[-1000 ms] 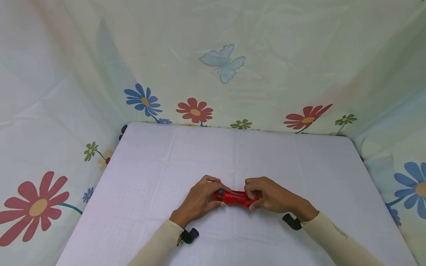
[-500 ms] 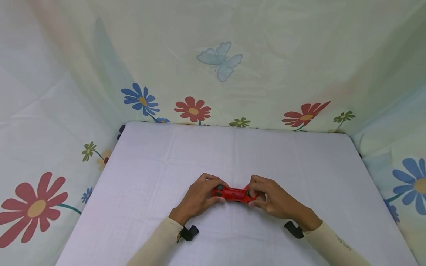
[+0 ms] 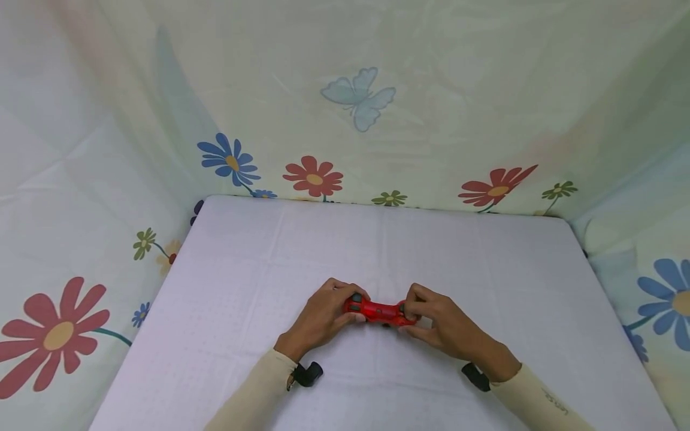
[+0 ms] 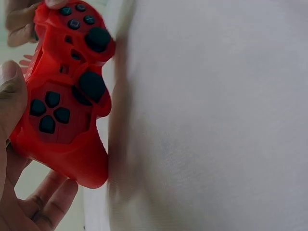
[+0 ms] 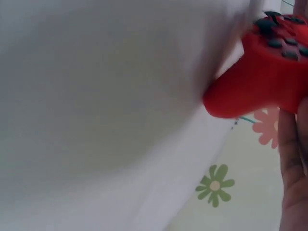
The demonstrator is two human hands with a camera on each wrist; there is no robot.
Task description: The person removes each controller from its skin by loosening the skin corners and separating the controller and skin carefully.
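A red game controller (image 3: 380,312) with dark buttons is held between both hands over the white table, its shoulder-button edge turned up in the head view. My left hand (image 3: 322,311) grips one end, thumb on the near side and fingers around the far side. At the other end, my right hand (image 3: 442,317) pinches the controller with curled fingers and thumb. In the left wrist view, the controller (image 4: 62,96) shows its direction pad, two thumbsticks and symbol buttons, its grips resting against the white cloth. One grip of the controller (image 5: 260,72) appears slightly blurred in the right wrist view.
A white cloth-covered table (image 3: 334,245) spreads around the hands. Behind and beside it hang pale curtains (image 3: 431,90) printed with flowers and a butterfly. A small black device (image 3: 308,374) sits at the left wrist, and another black device (image 3: 477,377) at the right.
The controller has tilted, showing more of its shoulder-button edge. My right fingers have shifted on its right end, uncovering a dark button there. My left hand keeps its grip.
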